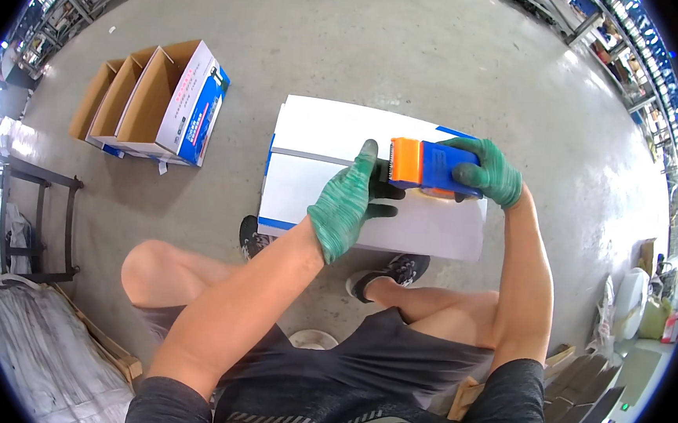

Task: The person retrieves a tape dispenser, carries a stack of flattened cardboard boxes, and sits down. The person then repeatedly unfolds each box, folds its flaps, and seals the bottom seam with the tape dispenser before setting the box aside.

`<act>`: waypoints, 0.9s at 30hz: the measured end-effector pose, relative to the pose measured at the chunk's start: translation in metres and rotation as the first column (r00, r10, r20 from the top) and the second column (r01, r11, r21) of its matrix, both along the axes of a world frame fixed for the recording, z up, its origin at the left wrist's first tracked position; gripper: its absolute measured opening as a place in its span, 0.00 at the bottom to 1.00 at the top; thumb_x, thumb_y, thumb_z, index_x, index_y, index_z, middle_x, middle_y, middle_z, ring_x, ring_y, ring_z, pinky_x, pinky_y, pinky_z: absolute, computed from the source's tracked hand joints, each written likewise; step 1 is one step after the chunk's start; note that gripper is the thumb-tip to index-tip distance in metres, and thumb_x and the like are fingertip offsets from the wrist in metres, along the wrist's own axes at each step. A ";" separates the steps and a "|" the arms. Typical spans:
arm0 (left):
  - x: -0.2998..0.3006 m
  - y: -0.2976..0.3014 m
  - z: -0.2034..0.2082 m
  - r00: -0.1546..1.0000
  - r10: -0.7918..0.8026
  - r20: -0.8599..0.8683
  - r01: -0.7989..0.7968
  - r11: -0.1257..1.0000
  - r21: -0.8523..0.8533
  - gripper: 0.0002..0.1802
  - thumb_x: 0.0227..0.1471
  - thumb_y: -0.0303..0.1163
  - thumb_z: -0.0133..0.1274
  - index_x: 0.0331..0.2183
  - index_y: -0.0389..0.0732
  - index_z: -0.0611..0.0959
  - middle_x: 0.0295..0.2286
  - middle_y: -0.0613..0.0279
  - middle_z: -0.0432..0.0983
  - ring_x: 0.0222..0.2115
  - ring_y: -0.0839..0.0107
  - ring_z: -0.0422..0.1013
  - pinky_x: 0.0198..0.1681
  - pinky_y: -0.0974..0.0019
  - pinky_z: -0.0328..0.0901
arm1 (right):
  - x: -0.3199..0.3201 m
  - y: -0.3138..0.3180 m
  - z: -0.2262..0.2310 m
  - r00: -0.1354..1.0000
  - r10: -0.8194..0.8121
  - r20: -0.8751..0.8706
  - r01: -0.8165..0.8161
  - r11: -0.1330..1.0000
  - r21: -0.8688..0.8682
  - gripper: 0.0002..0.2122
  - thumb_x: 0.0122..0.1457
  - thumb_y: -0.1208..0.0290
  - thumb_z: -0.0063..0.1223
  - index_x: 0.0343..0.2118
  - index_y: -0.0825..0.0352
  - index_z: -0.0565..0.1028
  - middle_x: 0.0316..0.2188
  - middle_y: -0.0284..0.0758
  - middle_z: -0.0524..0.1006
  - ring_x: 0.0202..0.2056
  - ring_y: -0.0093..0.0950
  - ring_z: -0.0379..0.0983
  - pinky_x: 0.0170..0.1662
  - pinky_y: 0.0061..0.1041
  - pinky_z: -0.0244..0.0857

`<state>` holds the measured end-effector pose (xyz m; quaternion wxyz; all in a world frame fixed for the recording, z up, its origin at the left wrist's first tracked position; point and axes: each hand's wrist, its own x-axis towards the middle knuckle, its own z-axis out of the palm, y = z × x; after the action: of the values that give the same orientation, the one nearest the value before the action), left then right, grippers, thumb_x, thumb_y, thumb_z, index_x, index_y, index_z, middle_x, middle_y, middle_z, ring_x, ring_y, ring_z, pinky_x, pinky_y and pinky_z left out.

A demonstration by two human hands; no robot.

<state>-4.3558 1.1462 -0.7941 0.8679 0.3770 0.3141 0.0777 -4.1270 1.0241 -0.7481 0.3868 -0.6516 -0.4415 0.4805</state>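
Observation:
My right hand [495,174], in a green glove with dark fingertips, grips a blue and orange tape dispenser [440,167]. The dispenser is held above a white carton [317,186] with blue edges, and its toothed end faces left. My left hand [347,204], gloved alike, is open beside that toothed end, thumb up and fingers spread to the right. Whether its fingertips touch any tape cannot be made out. A grey line, a seam or gap between flaps, crosses the carton's top. The carton sits low before my knees.
Nested open cartons [150,104], white and blue outside, stand on the floor to the left. A dark metal frame [40,218] is at the left edge, above a plastic-wrapped bundle [54,357]. Shelving [639,83] lines the far right. Bags and containers [631,303] lie at right.

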 end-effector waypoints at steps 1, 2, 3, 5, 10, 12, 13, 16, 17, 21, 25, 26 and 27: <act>0.002 -0.004 -0.001 0.998 0.057 0.029 -0.057 0.998 0.024 0.36 0.60 0.62 0.40 0.49 0.36 0.75 0.39 0.55 0.75 0.39 0.64 0.73 0.40 0.57 0.70 | 0.002 0.001 -0.003 1.000 0.002 0.014 -0.002 1.000 0.024 0.28 0.49 0.58 0.63 0.50 0.71 0.73 0.33 0.37 0.78 0.28 0.24 0.75 0.28 0.22 0.74; 0.004 -0.007 -0.002 0.998 0.055 0.029 -0.056 0.998 0.026 0.36 0.60 0.62 0.40 0.49 0.36 0.75 0.39 0.55 0.75 0.39 0.64 0.73 0.40 0.57 0.70 | 0.002 0.001 -0.005 1.000 0.003 0.028 -0.004 0.999 0.048 0.29 0.49 0.57 0.64 0.51 0.71 0.73 0.33 0.37 0.78 0.27 0.24 0.75 0.28 0.22 0.74; 0.006 -0.011 -0.002 0.989 0.131 0.061 -0.133 0.991 0.018 0.31 0.60 0.57 0.43 0.48 0.38 0.75 0.38 0.57 0.76 0.38 0.66 0.73 0.40 0.59 0.70 | 0.002 0.001 -0.005 1.000 0.001 0.027 -0.003 0.999 0.049 0.29 0.49 0.57 0.64 0.51 0.71 0.73 0.33 0.37 0.78 0.27 0.24 0.75 0.28 0.22 0.74; 0.010 -0.017 -0.001 0.974 0.205 0.093 -0.207 0.978 0.009 0.26 0.61 0.52 0.46 0.47 0.40 0.76 0.38 0.59 0.76 0.37 0.67 0.73 0.39 0.60 0.70 | 0.001 0.001 -0.004 0.997 -0.017 0.079 0.013 0.999 0.049 0.29 0.49 0.57 0.64 0.50 0.72 0.73 0.33 0.38 0.78 0.27 0.24 0.76 0.28 0.22 0.74; 0.016 -0.017 -0.002 0.928 0.367 -0.059 -0.353 0.919 0.176 0.15 0.63 0.39 0.46 0.40 0.38 0.78 0.32 0.60 0.75 0.31 0.71 0.71 0.31 0.64 0.68 | -0.007 0.009 0.012 0.998 0.010 0.068 -0.009 1.000 -0.023 0.28 0.49 0.57 0.64 0.50 0.70 0.73 0.34 0.38 0.79 0.28 0.24 0.76 0.29 0.22 0.74; 0.004 -0.004 -0.015 0.919 0.393 -0.034 -0.312 0.777 0.546 0.15 0.64 0.39 0.44 0.38 0.36 0.77 0.31 0.57 0.75 0.29 0.70 0.70 0.31 0.62 0.67 | -0.014 0.016 0.019 0.998 0.042 0.042 -0.039 0.996 -0.082 0.27 0.50 0.58 0.63 0.50 0.69 0.74 0.34 0.38 0.79 0.29 0.24 0.76 0.31 0.23 0.74; -0.004 0.005 -0.021 0.920 0.391 -0.002 -0.222 0.525 0.822 0.16 0.64 0.38 0.43 0.36 0.34 0.77 0.31 0.55 0.74 0.28 0.69 0.70 0.30 0.60 0.66 | -0.015 0.018 0.020 0.989 0.078 0.126 -0.071 0.996 -0.058 0.26 0.50 0.59 0.62 0.49 0.69 0.75 0.34 0.37 0.79 0.31 0.24 0.76 0.33 0.24 0.74; -0.047 0.067 -0.045 0.785 0.617 0.054 -0.198 0.167 0.966 0.15 0.65 0.36 0.42 0.33 0.35 0.75 0.28 0.57 0.72 0.25 0.69 0.68 0.31 0.63 0.64 | -0.026 0.029 0.033 0.963 0.113 0.245 -0.097 0.992 -0.078 0.24 0.51 0.59 0.61 0.48 0.68 0.76 0.35 0.37 0.80 0.33 0.24 0.76 0.39 0.25 0.72; -0.065 0.092 -0.063 0.729 0.684 0.038 -0.149 0.104 0.983 0.12 0.64 0.35 0.43 0.33 0.37 0.74 0.28 0.62 0.71 0.25 0.72 0.67 0.32 0.69 0.65 | -0.032 0.037 0.034 0.952 0.119 0.283 -0.086 0.988 -0.126 0.23 0.51 0.59 0.61 0.47 0.68 0.77 0.35 0.37 0.80 0.35 0.25 0.76 0.41 0.26 0.72; -0.076 0.097 -0.039 0.736 0.676 -0.012 -0.528 0.585 0.615 0.13 0.65 0.35 0.41 0.36 0.35 0.72 0.30 0.56 0.71 0.29 0.65 0.75 0.31 0.62 0.71 | -0.046 0.054 0.028 0.921 0.159 0.354 -0.122 0.985 -0.126 0.23 0.51 0.58 0.61 0.47 0.66 0.77 0.36 0.37 0.81 0.35 0.26 0.76 0.43 0.27 0.71; -0.084 0.107 -0.056 0.705 0.709 -0.020 -0.624 0.633 0.459 0.11 0.64 0.34 0.40 0.37 0.36 0.70 0.31 0.57 0.72 0.28 0.67 0.76 0.31 0.65 0.75 | -0.058 0.065 0.030 0.909 0.158 0.387 -0.084 0.976 -0.201 0.23 0.52 0.56 0.62 0.48 0.65 0.77 0.38 0.38 0.81 0.37 0.28 0.76 0.45 0.26 0.71; -0.086 0.110 -0.064 0.738 0.674 -0.035 -0.570 0.650 0.502 0.10 0.64 0.33 0.40 0.37 0.36 0.71 0.31 0.57 0.72 0.29 0.65 0.76 0.33 0.63 0.75 | -0.059 0.066 0.031 0.908 0.160 0.386 -0.080 0.974 -0.214 0.23 0.53 0.55 0.62 0.48 0.65 0.77 0.38 0.38 0.81 0.37 0.28 0.76 0.46 0.26 0.71; -0.087 0.114 -0.075 0.769 0.637 -0.052 -0.515 0.664 0.542 0.10 0.64 0.32 0.41 0.37 0.36 0.72 0.32 0.57 0.72 0.30 0.64 0.76 0.35 0.62 0.75 | -0.062 0.067 0.033 0.908 0.158 0.388 -0.078 0.974 -0.214 0.23 0.53 0.55 0.62 0.48 0.65 0.77 0.38 0.38 0.81 0.37 0.28 0.76 0.46 0.26 0.71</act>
<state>-4.4426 1.2597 -0.8692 0.6255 0.4739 0.4875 0.3827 -4.1886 1.0908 -0.7149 0.1926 -0.7429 -0.5014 0.3996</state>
